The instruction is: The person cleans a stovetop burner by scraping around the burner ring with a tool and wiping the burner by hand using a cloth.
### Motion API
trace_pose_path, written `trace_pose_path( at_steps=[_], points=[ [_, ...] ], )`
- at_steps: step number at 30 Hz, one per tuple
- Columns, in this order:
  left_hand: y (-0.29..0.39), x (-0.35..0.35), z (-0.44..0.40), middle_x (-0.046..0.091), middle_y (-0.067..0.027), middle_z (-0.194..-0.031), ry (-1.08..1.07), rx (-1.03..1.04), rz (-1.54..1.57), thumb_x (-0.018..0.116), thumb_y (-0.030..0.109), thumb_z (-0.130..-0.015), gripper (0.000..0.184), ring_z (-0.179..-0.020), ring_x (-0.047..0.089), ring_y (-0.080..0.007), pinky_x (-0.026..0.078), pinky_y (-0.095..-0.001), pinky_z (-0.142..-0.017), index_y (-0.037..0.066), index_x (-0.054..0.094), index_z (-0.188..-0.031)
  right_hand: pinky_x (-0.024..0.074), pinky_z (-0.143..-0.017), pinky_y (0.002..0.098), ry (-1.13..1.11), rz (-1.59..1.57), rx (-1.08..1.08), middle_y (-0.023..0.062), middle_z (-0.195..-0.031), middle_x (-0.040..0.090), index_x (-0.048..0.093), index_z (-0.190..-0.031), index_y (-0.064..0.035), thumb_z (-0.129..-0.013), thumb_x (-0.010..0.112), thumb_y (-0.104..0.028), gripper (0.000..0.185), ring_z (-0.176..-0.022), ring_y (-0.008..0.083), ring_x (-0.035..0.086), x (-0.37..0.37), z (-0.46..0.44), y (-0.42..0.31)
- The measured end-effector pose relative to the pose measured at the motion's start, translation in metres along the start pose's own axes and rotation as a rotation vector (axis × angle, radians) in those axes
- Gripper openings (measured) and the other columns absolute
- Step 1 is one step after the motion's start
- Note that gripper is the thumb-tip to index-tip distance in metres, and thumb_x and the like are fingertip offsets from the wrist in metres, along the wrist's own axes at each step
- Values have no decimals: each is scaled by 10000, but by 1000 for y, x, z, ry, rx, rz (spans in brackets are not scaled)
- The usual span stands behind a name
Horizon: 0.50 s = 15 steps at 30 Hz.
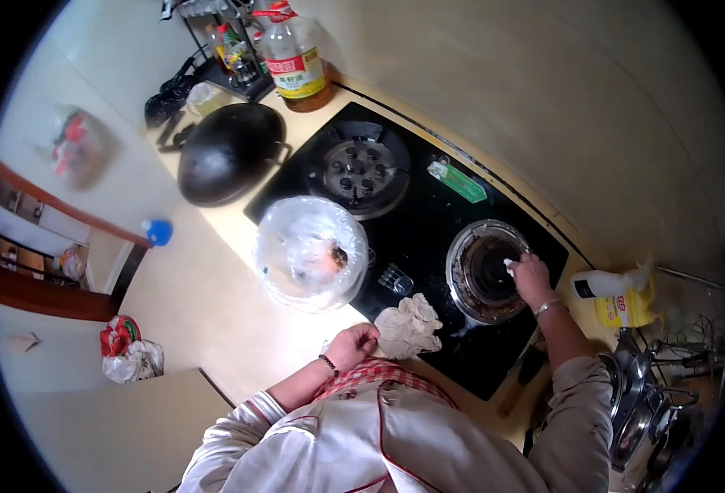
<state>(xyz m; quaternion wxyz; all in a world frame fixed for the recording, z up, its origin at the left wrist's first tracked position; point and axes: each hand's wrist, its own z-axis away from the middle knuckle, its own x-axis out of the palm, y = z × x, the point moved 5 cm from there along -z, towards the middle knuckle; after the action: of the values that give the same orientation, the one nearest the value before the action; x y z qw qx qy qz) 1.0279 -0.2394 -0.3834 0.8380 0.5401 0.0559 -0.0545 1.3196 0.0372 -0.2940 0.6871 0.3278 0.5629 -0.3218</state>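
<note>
My right hand (533,281) reaches over the right burner (487,316), fingers pinched on a small white piece (508,264), whose kind I cannot make out. The burner has a shiny metal ring and a dirty, brown-stained middle. My left hand (352,347) is closed near the front edge of the black glass stove (428,246). Its fingertips are beside a crumpled greyish cloth (409,326); whether they hold anything is hidden. Left of the cloth stands a container covered in clear plastic bag (311,283), with a dark brown lump showing inside.
The left burner (358,168) has its black pan support on. A black wok (232,154) and a large oil bottle (298,66) stand at the back left. On the right are a yellow-labelled bottle (625,308) and metal pans and utensils (635,394).
</note>
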Motion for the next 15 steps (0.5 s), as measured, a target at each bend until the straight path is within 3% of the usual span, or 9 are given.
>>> trace_pose_path(
  at_steps=[3,5,7,15],
  points=[
    [2,-4,-4,618,-53,-814,16,14,-126,572,79,-860,133,-757,591,-145,485,-278,-741,68,593,-991,476,-814,393,26,-20,-68,132,-940,611,662,-912,-1,-886,509,-132,203,-946,294,571,18,-3,2],
    [9,-3,-6,591,-7,-827,-29,6,-182,565,6,-874,118,-777,552,-81,477,-236,-742,38,588,-985,476,-809,391,48,30,-139,132,-926,607,655,-902,-2,-878,510,-123,190,-928,292,570,18,-5,2],
    [6,-3,-6,595,-8,-833,-22,-2,-175,567,8,-873,117,-782,554,-82,479,-237,-748,40,589,-983,476,-798,385,98,146,-254,132,-884,596,643,-878,-19,-845,517,-102,155,-890,279,569,24,-4,1],
    [11,-5,-6,603,-13,-809,-5,3,-232,580,16,-856,100,-758,560,-84,485,-242,-727,39,599,-952,458,-795,380,126,194,-376,104,-865,584,649,-869,-36,-823,516,-98,153,-883,263,549,13,-7,-7]
  ],
)
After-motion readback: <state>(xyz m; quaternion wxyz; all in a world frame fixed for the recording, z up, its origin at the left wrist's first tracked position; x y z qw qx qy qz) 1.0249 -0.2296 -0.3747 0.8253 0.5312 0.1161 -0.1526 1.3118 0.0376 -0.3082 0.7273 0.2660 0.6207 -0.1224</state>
